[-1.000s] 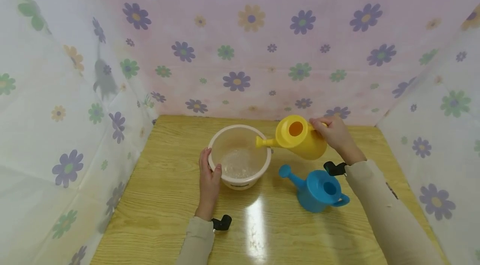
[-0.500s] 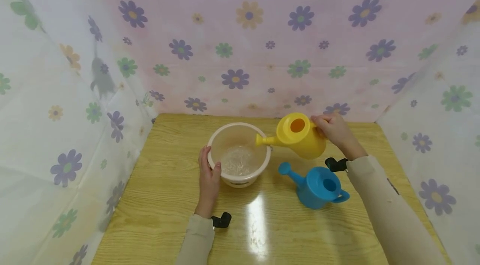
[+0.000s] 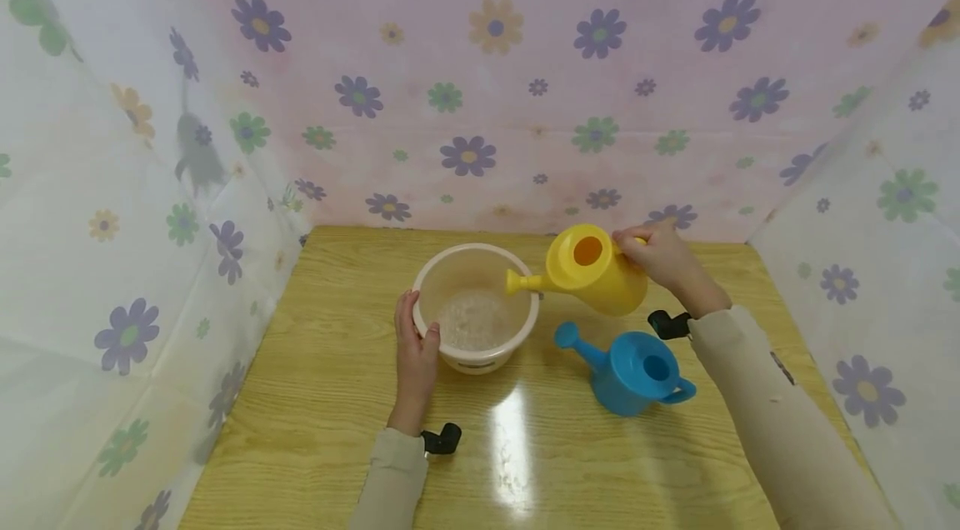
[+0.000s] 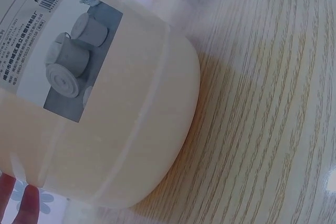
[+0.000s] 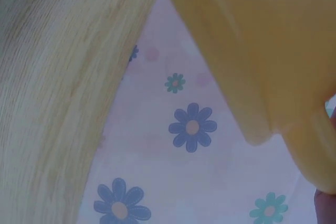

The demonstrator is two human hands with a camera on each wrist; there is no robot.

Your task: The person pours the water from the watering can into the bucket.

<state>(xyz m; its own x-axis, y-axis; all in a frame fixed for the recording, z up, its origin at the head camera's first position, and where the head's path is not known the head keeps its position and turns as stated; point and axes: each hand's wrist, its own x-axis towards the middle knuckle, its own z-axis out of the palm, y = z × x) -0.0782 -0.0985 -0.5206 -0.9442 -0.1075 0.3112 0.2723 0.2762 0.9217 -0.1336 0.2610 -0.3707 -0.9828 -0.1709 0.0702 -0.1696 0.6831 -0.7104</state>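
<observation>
A pale plastic bucket stands on the table with some water inside. My left hand grips its left rim, thumb over the edge and fingers along the outside. The bucket's labelled outer wall fills much of the left wrist view. My right hand holds a yellow watering can by the handle, tilted left, its spout end over the bucket's right rim. In the right wrist view, the can's body shows close up. A blue watering can stands upright below the yellow one.
The wood-grain table carries a bright glare streak in front of the bucket. Flower-printed sheets enclose it at the back and on both sides. A small black camera sits on each wrist.
The water in the bucket looks calmer than half a second ago, when it was splashing more. Both hands and the yellow can keep almost the same pose; the head view shifts slightly.
</observation>
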